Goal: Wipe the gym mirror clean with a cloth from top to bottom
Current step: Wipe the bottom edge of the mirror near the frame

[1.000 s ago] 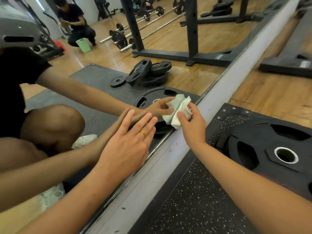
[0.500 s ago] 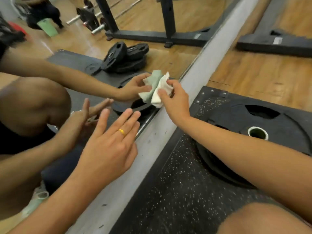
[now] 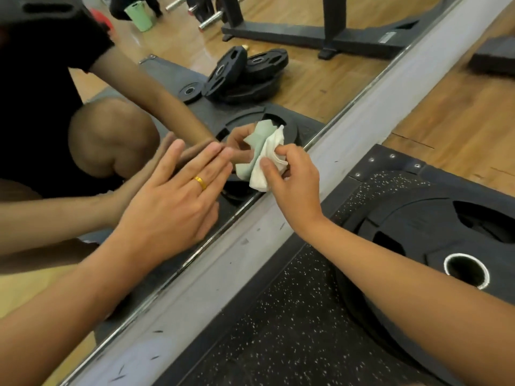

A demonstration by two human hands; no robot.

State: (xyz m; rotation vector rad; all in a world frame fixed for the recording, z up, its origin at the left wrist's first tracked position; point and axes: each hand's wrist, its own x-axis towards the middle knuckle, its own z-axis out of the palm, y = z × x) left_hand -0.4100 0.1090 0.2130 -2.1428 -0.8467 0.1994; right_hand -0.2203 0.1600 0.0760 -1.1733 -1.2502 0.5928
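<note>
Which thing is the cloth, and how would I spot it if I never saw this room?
Find the big mirror along the floor and follow its grey bottom ledge to the two hands. The cloth is the crumpled white wad pinched in the right hand, pressed against the glass. It is the only soft, pale thing among black weight plates.

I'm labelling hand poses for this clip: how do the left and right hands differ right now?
The left hand is flat and open against the mirror; the right hand is closed around the bunched cloth. The left wears a gold ring; the right shows none. Both are at the mirror's bottom edge.
</note>
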